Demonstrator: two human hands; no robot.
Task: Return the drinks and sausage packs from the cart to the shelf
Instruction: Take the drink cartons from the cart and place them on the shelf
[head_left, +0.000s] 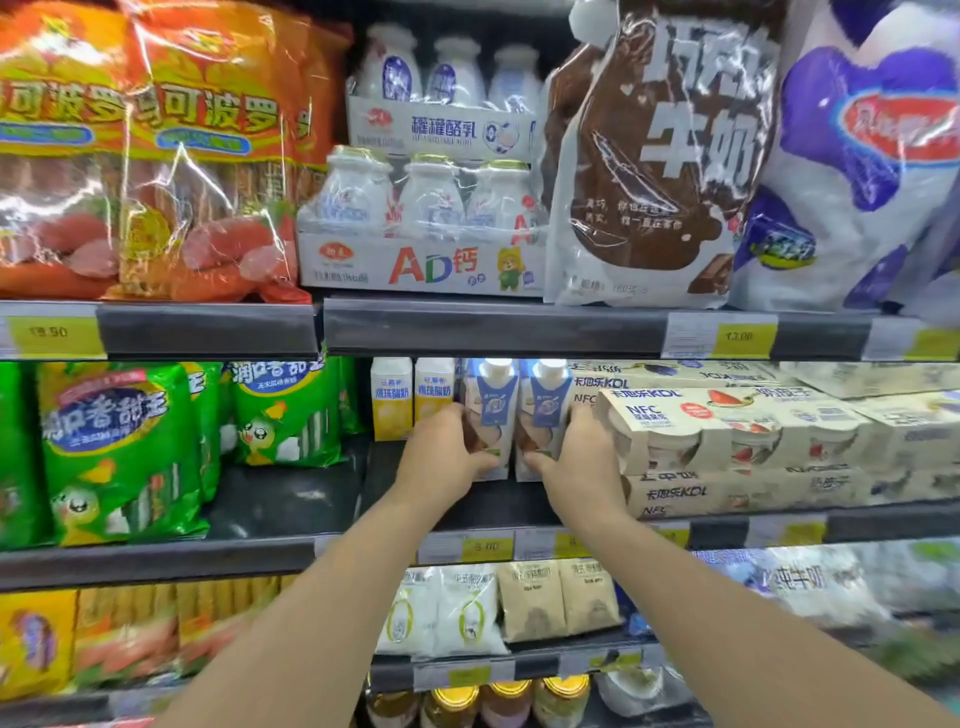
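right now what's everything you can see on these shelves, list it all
sausage packs: two, orange, top shelf left
bottle multipacks: two, white, stacked, top shelf middle
chocolate milk bag: one, brown and white, top shelf right
purple milk bag: one, purple and white, top shelf far right
green packs: several, middle shelf left
yellow cartons: two, middle shelf, behind the left hand
drink cartons: two, white and blue, middle shelf, one per hand
cup multipacks: several, cream, stacked, middle shelf right
pouches: four, white and tan, lower shelf
left hand: grips left carton
right hand: grips right carton
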